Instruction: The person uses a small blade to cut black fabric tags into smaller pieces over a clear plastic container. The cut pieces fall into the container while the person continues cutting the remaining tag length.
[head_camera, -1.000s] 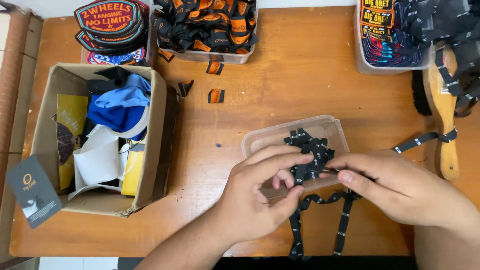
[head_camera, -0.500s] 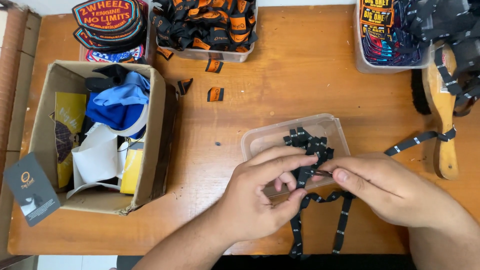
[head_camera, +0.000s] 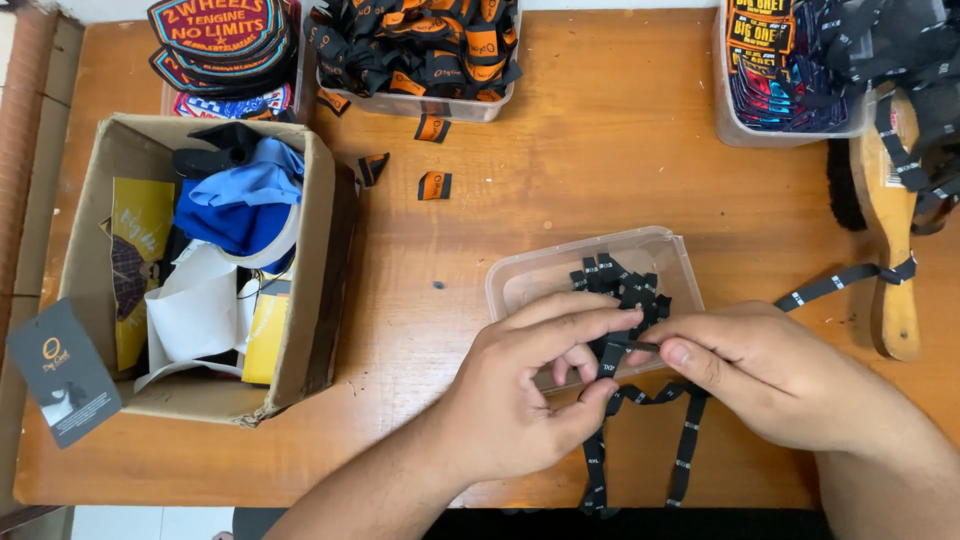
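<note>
Left hand (head_camera: 520, 400) and right hand (head_camera: 770, 375) pinch a black label strip (head_camera: 612, 362) between them, its tails hanging toward the table (head_camera: 600, 170) edge.

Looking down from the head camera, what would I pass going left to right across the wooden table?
Grey card tag → cardboard box of cloth and paper → left hand → clear plastic tub of black labels → right hand, pinching the black label ribbon → wooden brush.
</note>
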